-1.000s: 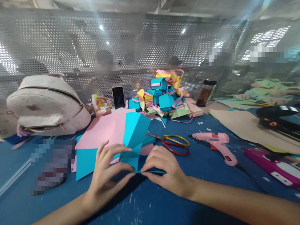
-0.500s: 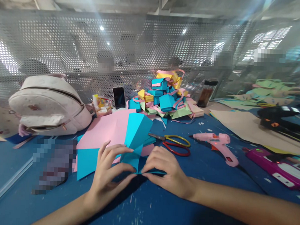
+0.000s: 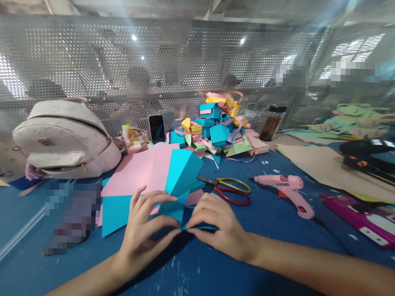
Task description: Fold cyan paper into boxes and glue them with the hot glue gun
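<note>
On the blue table, folded blue paper rises toward 12 o'clock, its lower edge pinched finger-to-thumb by the left hand and right hand. Uneven thumb pressure could skew the fold — and the scissors, just beside at 3 o'clock, could snag a swinging panel.

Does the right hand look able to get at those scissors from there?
Probably yes: the scissors lie just beyond the right hand, with nothing visible in between. It is pinching the blue paper, though, so it would likely have to let go first.
</note>
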Demonstrator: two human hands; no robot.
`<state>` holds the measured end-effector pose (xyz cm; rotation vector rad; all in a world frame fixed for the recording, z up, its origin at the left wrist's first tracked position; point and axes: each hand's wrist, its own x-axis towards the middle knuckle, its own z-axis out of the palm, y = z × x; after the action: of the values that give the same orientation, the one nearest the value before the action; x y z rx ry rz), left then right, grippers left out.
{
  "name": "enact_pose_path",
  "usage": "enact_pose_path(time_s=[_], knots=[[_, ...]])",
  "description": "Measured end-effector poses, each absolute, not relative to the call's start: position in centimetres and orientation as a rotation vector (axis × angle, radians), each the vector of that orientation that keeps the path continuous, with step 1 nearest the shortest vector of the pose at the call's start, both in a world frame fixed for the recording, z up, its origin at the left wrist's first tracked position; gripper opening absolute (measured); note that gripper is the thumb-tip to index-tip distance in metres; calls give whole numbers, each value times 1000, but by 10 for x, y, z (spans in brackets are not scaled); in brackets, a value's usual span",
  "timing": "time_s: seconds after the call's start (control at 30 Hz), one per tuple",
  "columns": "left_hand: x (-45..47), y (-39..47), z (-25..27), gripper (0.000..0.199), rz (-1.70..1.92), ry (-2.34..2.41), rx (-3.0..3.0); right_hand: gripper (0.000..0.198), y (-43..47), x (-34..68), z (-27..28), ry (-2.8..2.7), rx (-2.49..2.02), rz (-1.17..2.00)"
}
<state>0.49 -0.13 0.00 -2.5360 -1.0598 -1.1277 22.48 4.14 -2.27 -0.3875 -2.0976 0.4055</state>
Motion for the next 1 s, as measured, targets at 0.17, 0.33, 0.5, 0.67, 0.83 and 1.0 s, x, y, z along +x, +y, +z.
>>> enact_pose_path(time_s=[0.17,0.33,0.5,0.67,0.83,1.0], knots=[[5,-1,-1,16,-1132,-1043,-2535,4,42,225,-23,-2104,-388,400],[7,-2,0,15,-1123,-1091,-2542,7,41,224,-23,-2110,-391,379],[6,-2,-1,15,-1125,-1065,-2535,8,41,223,-21,-2112,-385,359],[8,-3,-1,17,-1099,-1059,-2549,9,41,224,-21,-2112,-380,342],[12,-5,2,19,-1108,-1051,-2533,8,41,225,-21,-2129,-400,321],[13,-4,2,18,-1088,-1057,-2522,8,41,225,-20,-2131,-401,314]])
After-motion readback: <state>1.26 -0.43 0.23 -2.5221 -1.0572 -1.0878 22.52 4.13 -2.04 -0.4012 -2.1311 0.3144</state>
